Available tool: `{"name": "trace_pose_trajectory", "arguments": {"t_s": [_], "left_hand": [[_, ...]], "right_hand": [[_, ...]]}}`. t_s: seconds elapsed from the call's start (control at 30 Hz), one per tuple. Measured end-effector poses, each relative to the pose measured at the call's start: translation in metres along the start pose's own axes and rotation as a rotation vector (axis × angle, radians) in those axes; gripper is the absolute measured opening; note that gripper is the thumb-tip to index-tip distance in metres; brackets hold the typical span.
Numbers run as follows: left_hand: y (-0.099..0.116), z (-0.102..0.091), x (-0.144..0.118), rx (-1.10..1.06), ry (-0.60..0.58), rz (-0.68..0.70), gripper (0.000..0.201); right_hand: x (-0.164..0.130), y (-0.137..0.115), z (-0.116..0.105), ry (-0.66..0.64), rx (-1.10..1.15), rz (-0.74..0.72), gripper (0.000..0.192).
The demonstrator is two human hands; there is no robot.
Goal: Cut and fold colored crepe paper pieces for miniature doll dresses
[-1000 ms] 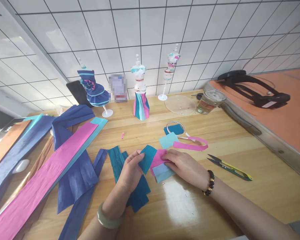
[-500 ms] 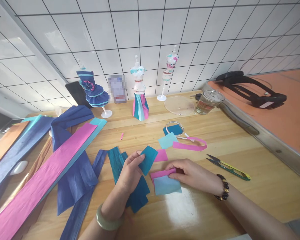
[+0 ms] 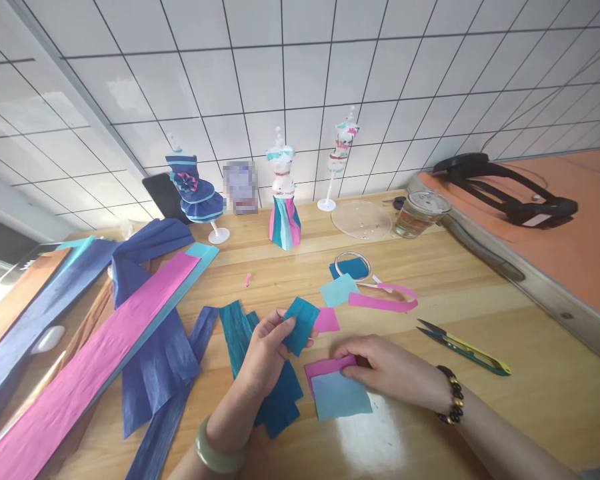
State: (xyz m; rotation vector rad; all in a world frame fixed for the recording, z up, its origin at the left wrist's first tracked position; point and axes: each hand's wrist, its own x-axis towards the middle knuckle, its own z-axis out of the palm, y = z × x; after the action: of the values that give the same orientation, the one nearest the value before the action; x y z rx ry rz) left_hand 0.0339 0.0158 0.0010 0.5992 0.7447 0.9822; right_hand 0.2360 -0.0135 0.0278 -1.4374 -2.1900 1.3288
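My left hand [image 3: 267,350] is closed on a teal crepe paper square [image 3: 301,325], pinched between thumb and fingers above the table. To its right, my right hand [image 3: 380,367] pinches the edge of a pink paper piece [image 3: 325,368] and a light blue paper square [image 3: 343,397], which overlaps the pink one. Beneath and beside my left wrist lie teal crepe strips [image 3: 283,400]. Just beyond the hands are a small pink square [image 3: 328,320], a pale turquoise square [image 3: 340,290] and a curled pink strip [image 3: 384,303].
Yellow-green thread snips [image 3: 465,350] lie at right. A tape roll [image 3: 337,267] rests on teal paper. Three small dress forms [image 3: 283,177] stand at the back near a lidded cup [image 3: 420,217]. Long pink crepe strips [image 3: 105,347] and blue crepe paper [image 3: 160,373] cover the left side.
The camera view has shifted, so everything sits slightly lower. My left hand has turned the teal square a little, its fingertips now showing behind it. My right hand keeps its pinch.
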Motion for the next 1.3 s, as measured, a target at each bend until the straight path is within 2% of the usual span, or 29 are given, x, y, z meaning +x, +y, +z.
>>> {"name": "trace_pose_trajectory", "arguments": {"t_s": [0.2, 0.57, 0.8, 1.3], "left_hand": [[-0.001, 0.000, 0.000, 0.033, 0.008, 0.003, 0.014], [-0.003, -0.002, 0.002, 0.066, -0.001, 0.012, 0.013], [-0.003, -0.003, 0.002, 0.073, 0.027, 0.000, 0.015], [-0.001, 0.000, 0.003, 0.045, 0.051, -0.014, 0.019]], "right_hand": [[-0.002, 0.000, -0.001, -0.078, -0.041, 0.041, 0.015], [0.004, -0.005, -0.005, -0.069, -0.149, -0.053, 0.010], [0.005, -0.004, -0.003, -0.053, -0.188, -0.057, 0.010], [0.009, 0.006, -0.007, -0.033, -0.102, -0.089, 0.015]]}}
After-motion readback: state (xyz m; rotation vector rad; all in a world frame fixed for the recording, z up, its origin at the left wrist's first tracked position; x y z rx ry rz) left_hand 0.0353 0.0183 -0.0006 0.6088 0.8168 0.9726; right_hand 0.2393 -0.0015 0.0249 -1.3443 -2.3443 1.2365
